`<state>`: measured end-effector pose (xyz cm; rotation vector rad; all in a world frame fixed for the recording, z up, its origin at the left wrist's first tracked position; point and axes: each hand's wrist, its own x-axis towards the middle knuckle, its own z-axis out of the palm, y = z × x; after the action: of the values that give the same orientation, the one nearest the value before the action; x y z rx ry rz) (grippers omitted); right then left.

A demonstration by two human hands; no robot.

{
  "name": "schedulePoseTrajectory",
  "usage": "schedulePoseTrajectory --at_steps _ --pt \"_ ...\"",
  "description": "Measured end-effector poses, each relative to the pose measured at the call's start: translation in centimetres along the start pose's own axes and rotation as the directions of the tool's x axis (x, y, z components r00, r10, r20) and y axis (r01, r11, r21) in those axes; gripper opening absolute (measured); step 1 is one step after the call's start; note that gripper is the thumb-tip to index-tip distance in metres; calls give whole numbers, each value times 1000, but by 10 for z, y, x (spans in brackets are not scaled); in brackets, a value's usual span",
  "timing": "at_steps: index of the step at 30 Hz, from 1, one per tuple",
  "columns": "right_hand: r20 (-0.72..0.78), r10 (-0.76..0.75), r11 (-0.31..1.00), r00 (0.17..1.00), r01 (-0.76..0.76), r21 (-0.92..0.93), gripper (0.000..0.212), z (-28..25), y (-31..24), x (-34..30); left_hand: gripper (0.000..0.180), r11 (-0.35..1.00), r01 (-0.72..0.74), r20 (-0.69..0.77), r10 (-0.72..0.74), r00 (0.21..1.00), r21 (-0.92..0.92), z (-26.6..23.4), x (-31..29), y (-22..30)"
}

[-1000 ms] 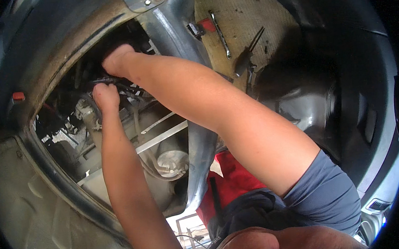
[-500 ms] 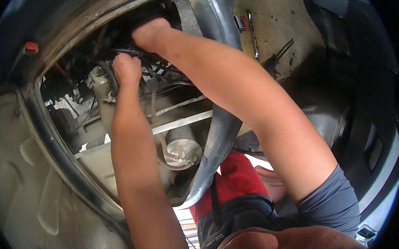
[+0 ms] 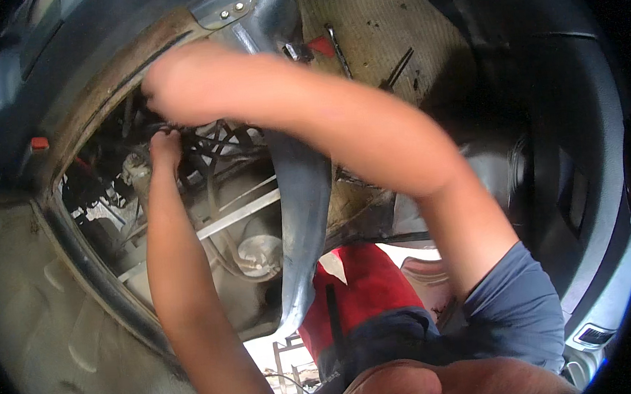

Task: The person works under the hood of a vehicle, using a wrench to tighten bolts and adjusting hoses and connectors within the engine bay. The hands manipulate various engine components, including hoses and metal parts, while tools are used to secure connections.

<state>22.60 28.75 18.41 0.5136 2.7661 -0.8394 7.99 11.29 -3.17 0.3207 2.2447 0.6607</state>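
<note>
My left hand [image 3: 165, 147] reaches into an opening in a vehicle's floor, among dark hoses [image 3: 227, 143]. Its fingers are curled closed, and whatever they grip is hidden. Close by on its left is a pale metal fitting [image 3: 136, 165]. Higher up, my right hand [image 3: 179, 83] is over the far rim of the opening, smeared by motion, so its fingers cannot be read. Below the hoses, a light metal bar [image 3: 240, 215] crosses the opening, with a round metal canister [image 3: 262, 250] and a bent pale hose [image 3: 224, 251] beneath it.
A blue-grey painted panel [image 3: 304, 198] borders the opening on the right. Beyond it, a wrench [image 3: 339, 55], a red item [image 3: 322, 46] and a thin dark two-pronged tool [image 3: 400, 68] lie on ribbed matting [image 3: 369, 17]. A red clip [image 3: 39, 144] sits on the left trim.
My right hand has come up out of the engine parts, toward the far rim and left. My left hand stays down among the hoses. The whole view has shifted.
</note>
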Motion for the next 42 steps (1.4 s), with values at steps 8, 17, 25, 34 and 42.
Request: schedulePoseTrajectory --at_steps 8,17,25,34,42 --pt "52 703 710 709 -704 -2 57 65 265 -122 41 941 -247 -162 288 944 229 -9 -121 44" --pt "-109 770 477 628 -454 753 34 133 271 -136 18 647 -466 -384 748 540 604 11 -216 4" --pt "40 46 218 998 -49 975 42 10 77 -197 14 593 -447 -367 788 495 670 11 -216 -6" --pt "164 -256 211 953 -111 971 31 15 6 -133 16 592 -457 -362 789 496 664 11 -213 -4" --pt "125 194 978 973 -201 49 24 89 8 35 15 583 -479 -367 801 473 656 18 -209 1"
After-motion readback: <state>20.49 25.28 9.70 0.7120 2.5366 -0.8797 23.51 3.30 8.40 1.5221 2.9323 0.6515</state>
